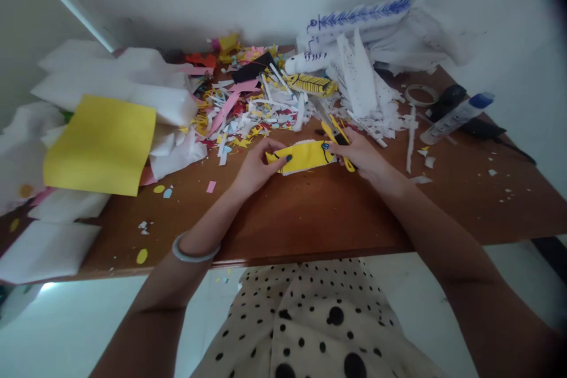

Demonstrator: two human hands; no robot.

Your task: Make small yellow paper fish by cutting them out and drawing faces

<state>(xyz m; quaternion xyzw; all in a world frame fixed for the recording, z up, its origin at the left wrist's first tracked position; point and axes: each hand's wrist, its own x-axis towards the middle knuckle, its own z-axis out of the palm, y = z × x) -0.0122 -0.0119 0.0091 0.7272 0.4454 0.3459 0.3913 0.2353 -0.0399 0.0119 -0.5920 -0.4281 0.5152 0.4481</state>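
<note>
Close to the table's front edge, both hands hold a yellow strip (305,156) with black curved marks and a white layer showing along its edges. My left hand (261,168) pinches its left end, thumb on top. At the other end, my right hand (361,156) has its thumb on the strip and also grips yellow-and-black scissors (335,130), whose blades point away toward the scrap pile. Just beyond lies another yellow piece (312,84) with black striped lines.
A heap of paper scraps (261,109) covers the back middle. White foam sheets (128,80) and a yellow sheet (100,144) lie left. On the right are a tape roll (420,95), a glue bottle (456,118) and a black corded tool (481,128). White rolls with blue drawing (363,15) lean behind.
</note>
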